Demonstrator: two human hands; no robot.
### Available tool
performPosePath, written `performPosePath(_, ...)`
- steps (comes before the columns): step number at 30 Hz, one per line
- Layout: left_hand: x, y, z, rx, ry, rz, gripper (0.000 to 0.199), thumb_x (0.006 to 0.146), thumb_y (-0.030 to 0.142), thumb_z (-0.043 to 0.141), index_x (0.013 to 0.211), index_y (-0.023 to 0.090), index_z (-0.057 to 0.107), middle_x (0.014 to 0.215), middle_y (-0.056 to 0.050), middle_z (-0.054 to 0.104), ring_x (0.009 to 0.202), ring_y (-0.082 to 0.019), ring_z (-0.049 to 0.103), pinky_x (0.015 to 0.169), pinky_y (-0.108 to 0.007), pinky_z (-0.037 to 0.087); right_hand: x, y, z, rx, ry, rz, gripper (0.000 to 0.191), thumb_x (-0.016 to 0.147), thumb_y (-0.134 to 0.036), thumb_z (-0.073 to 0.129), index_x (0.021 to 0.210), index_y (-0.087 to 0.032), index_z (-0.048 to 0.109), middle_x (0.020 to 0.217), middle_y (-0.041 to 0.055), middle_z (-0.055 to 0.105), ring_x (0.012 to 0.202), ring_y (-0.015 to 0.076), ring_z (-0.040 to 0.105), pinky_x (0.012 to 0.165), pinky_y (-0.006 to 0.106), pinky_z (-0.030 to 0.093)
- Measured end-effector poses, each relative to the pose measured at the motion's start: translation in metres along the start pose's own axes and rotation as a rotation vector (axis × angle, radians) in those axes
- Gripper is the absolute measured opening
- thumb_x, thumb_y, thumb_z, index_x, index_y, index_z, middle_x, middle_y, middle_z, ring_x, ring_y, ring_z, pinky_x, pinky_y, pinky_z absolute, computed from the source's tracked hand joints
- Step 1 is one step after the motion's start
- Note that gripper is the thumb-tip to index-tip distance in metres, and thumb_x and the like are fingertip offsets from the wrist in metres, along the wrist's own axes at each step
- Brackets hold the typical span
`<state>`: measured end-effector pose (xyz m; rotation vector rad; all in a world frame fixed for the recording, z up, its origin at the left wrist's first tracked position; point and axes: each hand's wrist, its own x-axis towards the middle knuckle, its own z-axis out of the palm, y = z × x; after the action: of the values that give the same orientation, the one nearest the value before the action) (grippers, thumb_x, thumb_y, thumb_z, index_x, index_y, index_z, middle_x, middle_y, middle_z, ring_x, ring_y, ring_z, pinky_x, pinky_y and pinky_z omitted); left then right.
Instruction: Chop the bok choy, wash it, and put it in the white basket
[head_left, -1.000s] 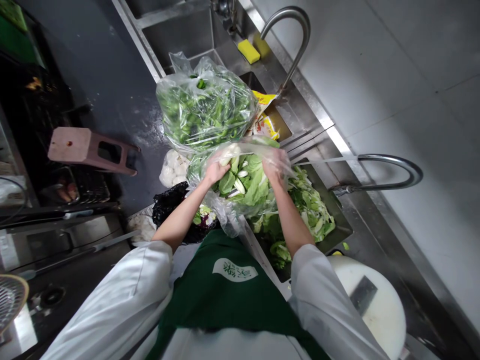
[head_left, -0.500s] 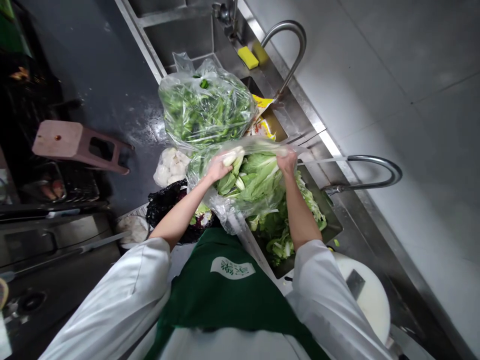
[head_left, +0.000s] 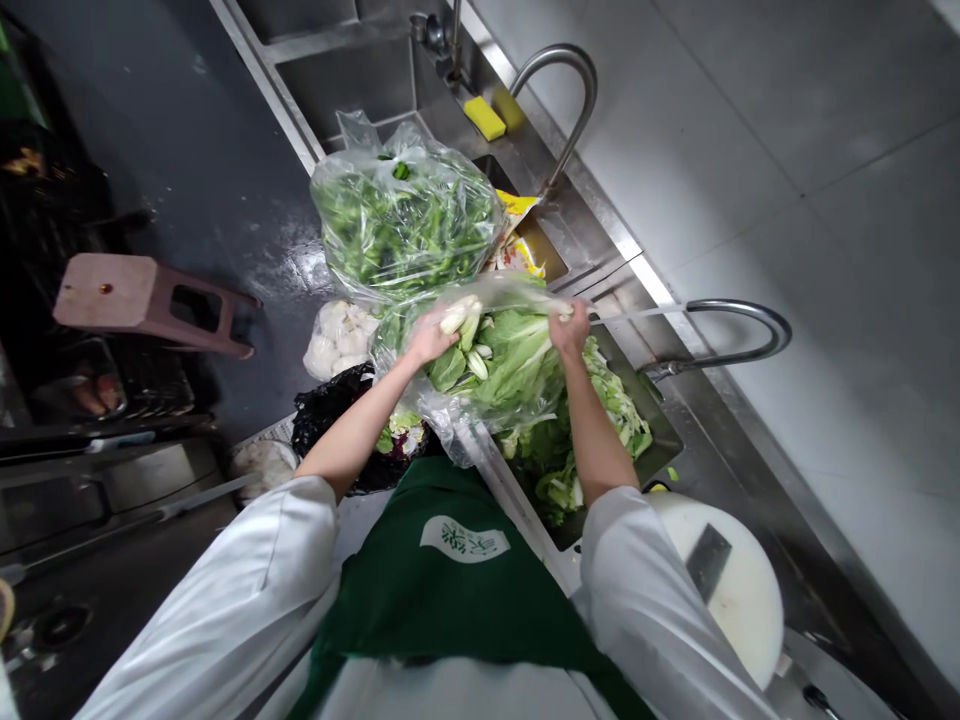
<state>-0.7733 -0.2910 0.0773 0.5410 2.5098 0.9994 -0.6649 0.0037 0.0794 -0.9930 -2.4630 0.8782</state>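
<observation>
A clear plastic bag (head_left: 450, 420) of leafy greens lies across the sink edge with its mouth spread. In it, my left hand (head_left: 429, 337) is closed around a small green with a thick white stem (head_left: 463, 316). My right hand (head_left: 571, 328) grips the stem end of a larger leafy green (head_left: 517, 345), whose leaves fan out leftward in the bag. Some of the fingers are hidden by the greens and the plastic. Below my right forearm, loose cut greens (head_left: 616, 405) fill the sink basin (head_left: 671, 445). A thin water stream runs from the curved faucet (head_left: 750, 310) toward my right hand.
Beyond the hands sits a big bag of green peppers (head_left: 405, 235). Left of it are a bag of white pieces (head_left: 337, 340), a black trash bag (head_left: 330, 405) and a pink stool (head_left: 142, 295). A cleaver (head_left: 709, 562) lies on a round white cutting board (head_left: 750, 610).
The whole view has shifted slightly, showing more of the cutting board at right. Both hands keep their grips on the greens in nearly the same positions.
</observation>
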Motion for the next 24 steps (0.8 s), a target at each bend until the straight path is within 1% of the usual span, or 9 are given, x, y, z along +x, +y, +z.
performPosePath(2, 0.0, -0.003, 0.004, 0.048, -0.018, 0.054, 0.066, 0.081, 0.032, 0.067, 0.144, 0.015, 0.061, 0.141, -0.01, 0.066, 0.129, -0.03, 0.061, 0.116, -0.037, 0.045, -0.015, -0.019, -0.007, -0.027, 0.047, -0.188, 0.032, 0.089, -0.033, 0.055, 0.113, -0.014, 0.063, 0.115, 0.0145, 0.064, 0.115, 0.0267, 0.058, 0.108, 0.043, 0.046)
performPosePath(4, 0.0, -0.005, 0.008, 0.088, -0.053, 0.077, 0.069, 0.08, 0.031, 0.067, 0.146, 0.012, 0.059, 0.148, -0.012, 0.06, 0.137, -0.031, 0.055, 0.12, -0.038, 0.04, -0.029, -0.037, -0.019, -0.024, 0.061, -0.31, 0.03, 0.093, -0.037, 0.052, 0.112, -0.016, 0.062, 0.115, 0.0141, 0.061, 0.116, 0.0264, 0.057, 0.108, 0.043, 0.046)
performPosePath(8, 0.003, -0.008, 0.011, 0.137, -0.139, 0.172, 0.068, 0.079, 0.029, 0.068, 0.145, 0.016, 0.06, 0.153, -0.01, 0.057, 0.144, -0.029, 0.048, 0.125, -0.034, 0.033, -0.051, -0.06, -0.055, -0.012, 0.12, -0.33, 0.032, 0.097, -0.042, 0.049, 0.115, -0.018, 0.061, 0.113, 0.0134, 0.058, 0.116, 0.028, 0.057, 0.106, 0.047, 0.048)
performPosePath(11, 0.012, -0.01, 0.007, 0.154, -0.112, 0.221, 0.069, 0.079, 0.029, 0.067, 0.146, 0.017, 0.059, 0.152, -0.009, 0.057, 0.142, -0.029, 0.051, 0.124, -0.032, 0.034, -0.064, -0.061, -0.094, -0.028, 0.208, -0.292, 0.04, 0.098, -0.052, 0.048, 0.117, -0.019, 0.062, 0.111, 0.0119, 0.059, 0.112, 0.0282, 0.06, 0.101, 0.05, 0.052)
performPosePath(15, 0.026, -0.01, 0.002, 0.18, -0.109, 0.222, 0.069, 0.075, 0.031, 0.068, 0.142, 0.015, 0.062, 0.146, -0.011, 0.062, 0.136, -0.032, 0.056, 0.12, -0.033, 0.04, -0.086, -0.042, -0.155, -0.002, 0.384, -0.226, 0.055, 0.094, -0.066, 0.048, 0.115, -0.018, 0.063, 0.108, 0.0115, 0.061, 0.106, 0.0279, 0.064, 0.092, 0.049, 0.055)
performPosePath(17, 0.029, -0.008, -0.001, 0.189, -0.153, 0.226, 0.068, 0.072, 0.033, 0.068, 0.139, 0.017, 0.064, 0.14, -0.01, 0.066, 0.133, -0.033, 0.059, 0.118, -0.035, 0.042, -0.101, -0.027, -0.19, 0.024, 0.507, -0.174, 0.057, 0.092, -0.07, 0.049, 0.115, -0.019, 0.063, 0.106, 0.0106, 0.062, 0.103, 0.0278, 0.066, 0.088, 0.048, 0.056)
performPosePath(19, 0.028, -0.004, -0.004, 0.169, -0.24, 0.249, 0.068, 0.07, 0.034, 0.066, 0.137, 0.021, 0.065, 0.129, -0.008, 0.071, 0.124, -0.031, 0.064, 0.112, -0.037, 0.048, -0.122, -0.009, -0.227, 0.078, 0.628, -0.121, 0.055, 0.09, -0.071, 0.051, 0.113, -0.023, 0.063, 0.101, 0.0081, 0.063, 0.097, 0.0269, 0.068, 0.083, 0.046, 0.056)
performPosePath(22, 0.019, 0.005, -0.009, 0.09, -0.371, 0.414, 0.064, 0.07, 0.04, 0.062, 0.132, 0.025, 0.066, 0.118, -0.006, 0.075, 0.107, -0.028, 0.071, 0.102, -0.04, 0.055, -0.161, 0.018, -0.283, 0.152, 0.77, -0.067, 0.048, 0.087, -0.07, 0.056, 0.108, -0.028, 0.064, 0.09, 0.0058, 0.063, 0.086, 0.0256, 0.069, 0.075, 0.045, 0.055)
performPosePath(24, 0.007, 0.017, -0.011, 0.069, -0.386, 0.537, 0.062, 0.069, 0.046, 0.061, 0.128, 0.028, 0.067, 0.122, -0.004, 0.074, 0.109, -0.027, 0.07, 0.106, -0.042, 0.053, -0.192, 0.035, -0.318, 0.121, 0.82, -0.021, 0.047, 0.086, -0.071, 0.057, 0.106, -0.029, 0.065, 0.089, 0.0066, 0.064, 0.083, 0.0256, 0.068, 0.073, 0.046, 0.054)
